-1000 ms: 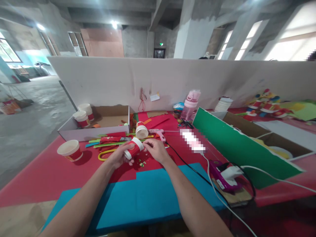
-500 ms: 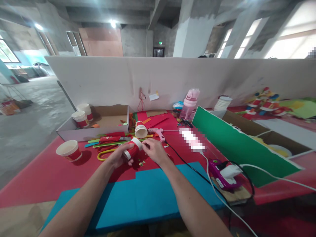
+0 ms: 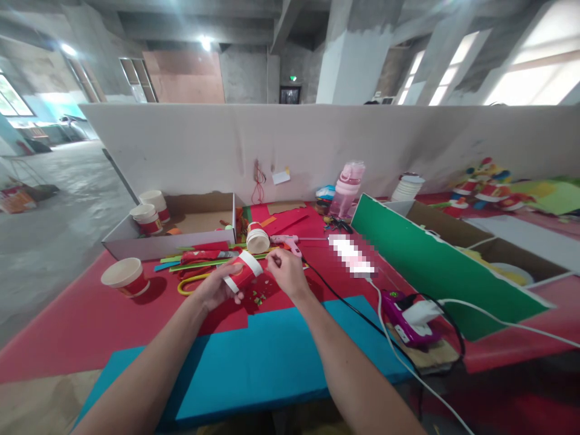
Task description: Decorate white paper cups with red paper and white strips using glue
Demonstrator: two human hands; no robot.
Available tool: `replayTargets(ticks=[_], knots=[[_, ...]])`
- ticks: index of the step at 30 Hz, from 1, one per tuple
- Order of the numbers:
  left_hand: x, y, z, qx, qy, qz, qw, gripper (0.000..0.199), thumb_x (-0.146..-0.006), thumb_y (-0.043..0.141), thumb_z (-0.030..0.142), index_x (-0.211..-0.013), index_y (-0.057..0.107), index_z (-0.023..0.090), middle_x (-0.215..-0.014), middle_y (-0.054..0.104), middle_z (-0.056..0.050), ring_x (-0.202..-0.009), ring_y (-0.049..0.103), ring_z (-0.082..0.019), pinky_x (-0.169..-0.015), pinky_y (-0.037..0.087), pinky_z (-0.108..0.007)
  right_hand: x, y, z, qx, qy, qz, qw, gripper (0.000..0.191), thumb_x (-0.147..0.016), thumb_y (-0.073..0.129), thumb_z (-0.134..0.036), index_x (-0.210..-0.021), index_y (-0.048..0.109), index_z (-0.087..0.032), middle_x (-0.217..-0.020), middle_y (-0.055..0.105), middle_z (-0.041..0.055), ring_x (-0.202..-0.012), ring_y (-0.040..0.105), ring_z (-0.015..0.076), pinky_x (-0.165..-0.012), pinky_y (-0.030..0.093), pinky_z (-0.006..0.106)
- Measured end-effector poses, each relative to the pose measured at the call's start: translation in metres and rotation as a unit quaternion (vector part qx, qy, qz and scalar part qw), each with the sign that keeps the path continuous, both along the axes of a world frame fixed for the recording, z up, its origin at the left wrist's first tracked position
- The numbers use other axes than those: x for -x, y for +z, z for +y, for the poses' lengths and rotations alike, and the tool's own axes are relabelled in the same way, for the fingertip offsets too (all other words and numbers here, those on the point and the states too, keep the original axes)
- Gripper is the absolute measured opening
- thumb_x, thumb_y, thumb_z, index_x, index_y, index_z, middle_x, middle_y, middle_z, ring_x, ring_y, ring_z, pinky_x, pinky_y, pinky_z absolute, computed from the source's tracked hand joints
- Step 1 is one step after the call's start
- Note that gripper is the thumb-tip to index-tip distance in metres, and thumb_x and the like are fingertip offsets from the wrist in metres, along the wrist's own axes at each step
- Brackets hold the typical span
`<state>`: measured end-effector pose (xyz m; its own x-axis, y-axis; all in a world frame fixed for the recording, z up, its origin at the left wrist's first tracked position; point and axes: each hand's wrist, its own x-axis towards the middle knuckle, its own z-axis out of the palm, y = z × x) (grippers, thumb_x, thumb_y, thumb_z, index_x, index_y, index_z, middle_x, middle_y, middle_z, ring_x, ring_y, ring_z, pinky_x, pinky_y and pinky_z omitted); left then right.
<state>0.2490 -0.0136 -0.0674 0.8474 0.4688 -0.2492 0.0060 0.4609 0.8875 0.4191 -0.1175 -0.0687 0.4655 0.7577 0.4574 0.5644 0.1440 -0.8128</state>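
**Red-and-white cup (image 3: 244, 272) held in the left hand (image 3: 216, 291), center of the frame, above a red-covered counter (image 3: 77, 323)**

At the left, a wide cup (image 3: 125, 278) stands upright on the counter. Above and to its right, a shallow box (image 3: 149, 246) contains further cups (image 3: 147, 220) at its left end. Below this box lie colored strips (image 3: 199, 266) and a yellow loop handle (image 3: 190, 286), the latter near the left hand. The left hand is clamped around the red-and-white cup, which is tilted, its white rim toward the upper right. Beyond it, a cup stack (image 3: 258, 241) lies on its side; small scraps (image 3: 259, 298) are scattered below. The right hand (image 3: 286, 273) is just beside the rim, its curled fingertips together; whether they pinch anything cannot be told. A pink glue gun (image 3: 290, 243) lies beyond this hand. Farther right stand a pink bottle (image 3: 348, 188), upper right of center; a purple power strip (image 3: 410, 326), lower right; and a green-sided box (image 3: 444, 275).
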Motion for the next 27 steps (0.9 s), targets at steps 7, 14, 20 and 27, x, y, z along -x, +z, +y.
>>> replayTargets(ticks=[7,14,20,27], knots=[[-0.001,0.011,-0.011,-0.119,0.042,-0.064,0.99,0.067,-0.068,0.076,0.029,-0.128,0.048,0.02,-0.1,0.068,-0.009,-0.072,0.066,-0.021,-0.063,0.054,-0.031,-0.006,0.002,0.002,-0.042,0.065,0.245,0.966,0.024,-0.081,0.057,-0.044,-0.074,0.055,-0.021,-0.06,0.055,-0.0023,-0.053,0.054,0.0123,-0.057,0.048,0.027],[-0.009,0.013,-0.017,-0.366,0.206,-0.048,0.906,0.069,-0.058,0.082,0.017,-0.121,0.055,0.023,-0.121,0.059,-0.005,-0.12,0.05,-0.023,-0.101,0.04,-0.029,0.0,-0.004,0.008,-0.019,0.079,0.33,0.94,0.029,-0.07,0.071,-0.047,-0.075,0.064,-0.019,-0.07,0.065,0.0037,-0.063,0.062,0.0177,-0.068,0.053,0.035],[-0.011,-0.005,-0.005,-0.432,0.186,-0.079,0.879,0.068,-0.062,0.08,0.024,-0.124,0.052,0.022,-0.129,0.055,-0.009,-0.122,0.049,-0.027,-0.105,0.037,-0.038,0.013,0.004,0.001,-0.01,0.213,0.417,0.884,0.042,-0.08,0.062,-0.051,-0.114,0.059,-0.027,-0.114,0.064,0.0038,-0.1,0.062,0.0205,-0.078,0.055,0.033],[-0.016,-0.014,-0.001,-0.43,0.116,-0.096,0.89,0.074,-0.067,0.078,0.028,-0.133,0.047,0.024,-0.136,0.052,-0.01,-0.124,0.048,-0.028,-0.105,0.038,-0.041,0.021,0.005,0.0,0.013,0.26,0.491,0.831,0.044,-0.079,0.064,-0.048,-0.118,0.055,-0.029,-0.115,0.063,0.002,-0.092,0.063,0.0194,-0.07,0.057,0.032]])
